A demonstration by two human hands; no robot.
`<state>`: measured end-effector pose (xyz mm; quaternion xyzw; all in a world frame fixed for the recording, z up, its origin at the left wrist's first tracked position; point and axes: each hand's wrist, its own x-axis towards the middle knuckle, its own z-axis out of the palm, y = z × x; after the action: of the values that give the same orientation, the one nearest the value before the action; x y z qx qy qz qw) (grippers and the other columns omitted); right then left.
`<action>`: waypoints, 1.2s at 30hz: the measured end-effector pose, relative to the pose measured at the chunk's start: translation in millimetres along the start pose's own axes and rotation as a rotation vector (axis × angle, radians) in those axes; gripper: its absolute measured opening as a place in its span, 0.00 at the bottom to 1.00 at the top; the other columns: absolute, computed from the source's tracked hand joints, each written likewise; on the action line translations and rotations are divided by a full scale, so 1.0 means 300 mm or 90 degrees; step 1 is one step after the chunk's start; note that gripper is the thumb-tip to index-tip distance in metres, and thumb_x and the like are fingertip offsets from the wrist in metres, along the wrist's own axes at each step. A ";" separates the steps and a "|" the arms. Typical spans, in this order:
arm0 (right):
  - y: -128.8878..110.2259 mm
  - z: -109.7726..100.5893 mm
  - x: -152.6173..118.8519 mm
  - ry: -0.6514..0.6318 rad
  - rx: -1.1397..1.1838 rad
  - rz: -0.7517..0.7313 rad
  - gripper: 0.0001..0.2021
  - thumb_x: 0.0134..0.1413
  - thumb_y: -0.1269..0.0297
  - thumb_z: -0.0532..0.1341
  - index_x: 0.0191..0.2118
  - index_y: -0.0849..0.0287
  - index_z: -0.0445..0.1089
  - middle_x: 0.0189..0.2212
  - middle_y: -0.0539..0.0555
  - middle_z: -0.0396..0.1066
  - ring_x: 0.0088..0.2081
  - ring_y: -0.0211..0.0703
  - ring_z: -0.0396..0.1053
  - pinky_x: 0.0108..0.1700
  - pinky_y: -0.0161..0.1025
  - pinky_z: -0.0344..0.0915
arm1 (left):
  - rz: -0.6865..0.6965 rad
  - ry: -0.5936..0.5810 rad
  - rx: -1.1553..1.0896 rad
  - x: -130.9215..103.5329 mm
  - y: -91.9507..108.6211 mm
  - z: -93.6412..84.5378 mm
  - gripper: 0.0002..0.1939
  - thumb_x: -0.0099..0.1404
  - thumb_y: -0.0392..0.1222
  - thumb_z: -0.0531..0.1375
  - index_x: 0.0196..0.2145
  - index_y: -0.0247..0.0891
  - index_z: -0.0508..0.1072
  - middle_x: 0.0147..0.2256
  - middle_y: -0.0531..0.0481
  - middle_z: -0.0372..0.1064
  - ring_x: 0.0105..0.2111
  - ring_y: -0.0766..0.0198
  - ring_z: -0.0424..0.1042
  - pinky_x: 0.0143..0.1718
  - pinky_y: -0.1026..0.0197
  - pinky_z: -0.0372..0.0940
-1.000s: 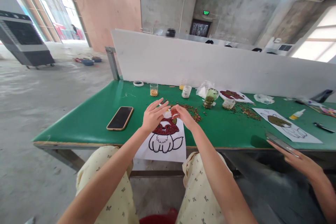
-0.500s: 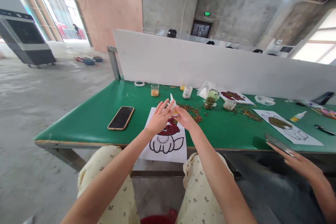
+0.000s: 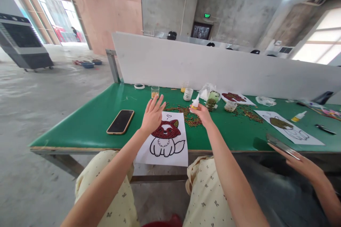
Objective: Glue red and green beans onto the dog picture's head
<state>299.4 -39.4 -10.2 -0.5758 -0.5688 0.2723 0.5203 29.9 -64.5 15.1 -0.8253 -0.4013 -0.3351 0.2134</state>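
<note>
Between the thumb and fingers of my right hand [image 3: 203, 114] is a small white glue bottle [image 3: 195, 103] with a yellow label, its nozzle pointing up. My left hand [image 3: 152, 116] is raised with fingers spread and nothing in it, over the upper left of the paper. The paper [image 3: 145, 154] carries an outlined fox-like animal [image 3: 164, 141]. Dark red grains cover most of its head, and one ear is greenish brown; the body is plain white. My left hand hides the sheet's upper left corner. Loose brown-green grains [image 3: 193, 120] lie scattered behind the paper, below the bottle.
A phone [image 3: 120, 122] lies left of the paper. Cups stand behind: one with orange-yellow bits [image 3: 155, 92], a whitish one [image 3: 188, 94], a green one [image 3: 212, 100]. At right, another person's hand [image 3: 303, 165] holds a phone [image 3: 282, 146] near a second drawing [image 3: 311, 138].
My hands have moved apart. The right carried the glue bottle to the right, and the left shifted left with its fingers spread. More of the fox drawing's head now shows.
</note>
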 end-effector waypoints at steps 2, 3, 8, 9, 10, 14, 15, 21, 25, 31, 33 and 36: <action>0.036 -0.083 0.016 0.045 0.014 0.029 0.18 0.36 0.62 0.64 0.39 0.53 0.70 0.35 0.53 0.74 0.42 0.48 0.71 0.41 0.44 0.66 | -0.054 0.043 -0.014 0.012 -0.045 -0.027 0.24 0.62 0.31 0.47 0.55 0.40 0.64 0.64 0.51 0.43 0.65 0.58 0.35 0.62 0.46 0.43; 0.053 -0.120 0.017 0.056 0.014 0.039 0.19 0.35 0.62 0.64 0.40 0.56 0.70 0.35 0.54 0.74 0.42 0.48 0.71 0.41 0.44 0.66 | -0.079 0.054 -0.017 0.017 -0.074 -0.039 0.23 0.62 0.32 0.47 0.54 0.41 0.66 0.64 0.52 0.44 0.64 0.58 0.36 0.62 0.46 0.43; 0.125 -0.240 -0.020 0.121 -0.136 0.125 0.18 0.33 0.64 0.65 0.37 0.58 0.70 0.34 0.52 0.75 0.39 0.47 0.71 0.41 0.40 0.64 | -0.202 -0.065 -0.020 0.011 -0.257 -0.049 0.19 0.59 0.34 0.51 0.46 0.38 0.73 0.59 0.49 0.57 0.62 0.53 0.46 0.60 0.46 0.49; 0.137 -0.253 -0.029 0.127 -0.192 0.129 0.18 0.34 0.64 0.65 0.37 0.57 0.70 0.35 0.51 0.75 0.39 0.47 0.71 0.40 0.39 0.64 | -0.246 -0.105 -0.023 0.005 -0.286 -0.045 0.17 0.58 0.34 0.52 0.43 0.37 0.75 0.57 0.47 0.60 0.61 0.51 0.49 0.58 0.47 0.53; 0.149 -0.262 -0.037 0.126 -0.244 0.135 0.17 0.34 0.64 0.65 0.37 0.57 0.70 0.35 0.51 0.75 0.39 0.46 0.71 0.39 0.39 0.63 | -0.284 -0.134 -0.027 0.001 -0.307 -0.042 0.17 0.57 0.34 0.52 0.41 0.35 0.76 0.56 0.45 0.62 0.60 0.50 0.52 0.57 0.48 0.56; 0.190 -0.274 -0.050 0.104 -0.387 0.166 0.16 0.37 0.63 0.65 0.38 0.56 0.70 0.36 0.52 0.74 0.38 0.47 0.70 0.35 0.37 0.61 | -0.340 -0.030 -0.057 -0.003 -0.312 -0.045 0.16 0.60 0.35 0.50 0.38 0.35 0.76 0.52 0.44 0.67 0.57 0.56 0.60 0.54 0.55 0.59; 0.197 -0.271 -0.049 0.105 -0.409 0.165 0.17 0.38 0.63 0.65 0.39 0.56 0.69 0.37 0.52 0.74 0.39 0.47 0.70 0.35 0.37 0.61 | -0.336 -0.001 -0.059 0.000 -0.301 -0.049 0.16 0.60 0.35 0.49 0.38 0.35 0.76 0.51 0.45 0.68 0.56 0.58 0.60 0.55 0.56 0.59; 0.191 -0.237 -0.035 0.107 -0.434 0.174 0.17 0.42 0.64 0.64 0.42 0.55 0.68 0.38 0.52 0.74 0.42 0.47 0.70 0.37 0.37 0.61 | -0.268 -0.100 -0.033 0.008 -0.285 -0.053 0.16 0.60 0.35 0.50 0.37 0.36 0.76 0.51 0.45 0.68 0.57 0.59 0.59 0.58 0.56 0.54; 0.172 -0.239 -0.031 0.115 -0.416 0.219 0.27 0.40 0.65 0.66 0.50 0.56 0.60 0.44 0.56 0.71 0.44 0.48 0.69 0.39 0.38 0.62 | -0.306 -0.209 -0.035 0.005 -0.313 -0.049 0.16 0.59 0.36 0.50 0.38 0.37 0.75 0.48 0.46 0.70 0.53 0.58 0.64 0.53 0.58 0.59; 0.129 -0.262 -0.057 0.180 -0.543 0.266 0.37 0.33 0.62 0.69 0.51 0.61 0.55 0.51 0.69 0.61 0.50 0.60 0.63 0.43 0.45 0.61 | -0.318 -0.263 -0.018 -0.016 -0.325 -0.065 0.17 0.58 0.38 0.49 0.39 0.37 0.76 0.46 0.47 0.72 0.48 0.54 0.68 0.48 0.58 0.63; 0.103 -0.261 -0.072 0.225 -0.570 0.224 0.32 0.34 0.63 0.68 0.47 0.61 0.56 0.49 0.68 0.61 0.49 0.59 0.63 0.43 0.44 0.60 | -0.322 -0.264 -0.020 -0.029 -0.336 -0.072 0.18 0.58 0.38 0.49 0.39 0.37 0.76 0.45 0.47 0.72 0.47 0.54 0.69 0.46 0.58 0.64; 0.055 -0.245 -0.090 0.269 -0.560 0.141 0.22 0.41 0.63 0.65 0.42 0.59 0.57 0.43 0.62 0.64 0.43 0.52 0.64 0.40 0.40 0.59 | -0.336 -0.262 -0.020 -0.048 -0.360 -0.081 0.18 0.57 0.40 0.49 0.38 0.37 0.76 0.43 0.46 0.73 0.45 0.53 0.70 0.45 0.57 0.64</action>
<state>366.6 -82.9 -10.0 -0.8403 -0.4473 -0.0620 0.2997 -72.9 -23.7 30.2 -0.7467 -0.6304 -0.2113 0.0211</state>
